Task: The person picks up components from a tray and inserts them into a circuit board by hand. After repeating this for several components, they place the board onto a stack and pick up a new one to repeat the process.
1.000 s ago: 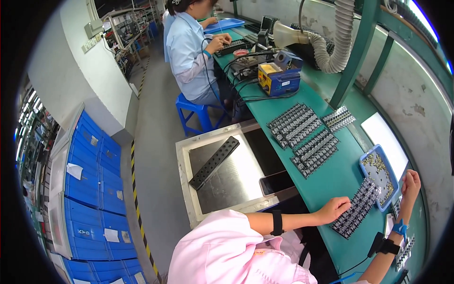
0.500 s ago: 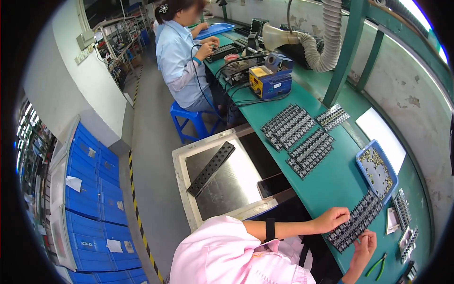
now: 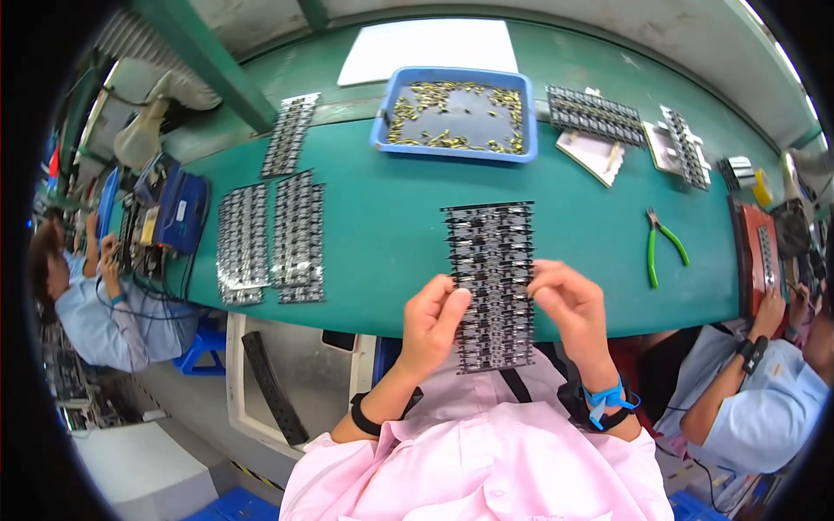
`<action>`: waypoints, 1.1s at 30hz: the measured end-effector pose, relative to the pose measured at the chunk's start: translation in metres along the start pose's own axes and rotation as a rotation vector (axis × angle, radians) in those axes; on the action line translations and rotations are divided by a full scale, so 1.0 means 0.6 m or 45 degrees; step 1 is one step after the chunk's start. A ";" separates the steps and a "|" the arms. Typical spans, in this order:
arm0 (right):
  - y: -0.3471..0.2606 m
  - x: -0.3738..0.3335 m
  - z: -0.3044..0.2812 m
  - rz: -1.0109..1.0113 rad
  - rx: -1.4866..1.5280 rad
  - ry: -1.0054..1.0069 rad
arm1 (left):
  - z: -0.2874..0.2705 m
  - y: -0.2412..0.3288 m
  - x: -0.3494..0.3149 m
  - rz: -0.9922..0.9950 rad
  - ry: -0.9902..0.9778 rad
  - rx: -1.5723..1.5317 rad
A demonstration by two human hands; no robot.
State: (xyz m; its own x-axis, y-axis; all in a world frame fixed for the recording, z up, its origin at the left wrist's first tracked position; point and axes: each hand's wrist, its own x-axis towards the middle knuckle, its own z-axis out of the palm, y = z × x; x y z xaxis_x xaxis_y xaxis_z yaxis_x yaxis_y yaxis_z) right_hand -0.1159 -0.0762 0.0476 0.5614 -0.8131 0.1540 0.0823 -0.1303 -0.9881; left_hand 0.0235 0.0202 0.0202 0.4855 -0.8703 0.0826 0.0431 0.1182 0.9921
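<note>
A dark circuit board panel (image 3: 491, 247), packed with rows of small parts, is held up lengthwise in front of my chest, over the table's near edge. My left hand (image 3: 432, 321) pinches its left edge, the thumb lying on the face. At the right edge my right hand (image 3: 569, 300) is closed, with bent fingers and thumb at the border; its fingertips are partly hidden. Beyond the panel stands a blue tray (image 3: 456, 156) with many small brass-coloured pieces in it. Green-handled pliers (image 3: 651, 247) lie on the table to the right.
Stacked board panels (image 3: 243, 234) lie at the left, and another panel (image 3: 595, 115) rests at the back right. A white sheet (image 3: 426, 48) lies behind the tray. Co-workers sit at the left (image 3: 122, 304) and right (image 3: 756, 399). An open drawer-like frame (image 3: 239, 382) is at lower left.
My view has swung right and now faces the table squarely. The panel has gone from slanted to upright in view, still between both hands.
</note>
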 end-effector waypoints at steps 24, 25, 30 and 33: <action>-0.002 0.067 -0.005 -0.263 -0.570 0.215 | 0.029 -0.032 0.003 0.032 -0.214 0.218; -0.003 0.068 -0.003 -0.261 -0.599 0.224 | 0.028 -0.032 0.003 0.033 -0.220 0.217; -0.007 0.074 -0.001 -0.239 -0.675 0.204 | 0.032 -0.025 0.002 0.005 -0.187 0.219; -0.005 0.074 -0.001 -0.256 -0.675 0.203 | 0.033 -0.024 0.002 -0.008 -0.189 0.235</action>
State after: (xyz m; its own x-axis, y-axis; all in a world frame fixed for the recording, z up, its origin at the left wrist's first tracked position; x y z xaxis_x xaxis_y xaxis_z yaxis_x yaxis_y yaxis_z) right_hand -0.0917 -0.1124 0.0572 0.4434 -0.8128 0.3778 -0.2718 -0.5236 -0.8075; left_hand 0.0061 0.0082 0.0081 0.3511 -0.9332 0.0762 -0.1211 0.0354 0.9920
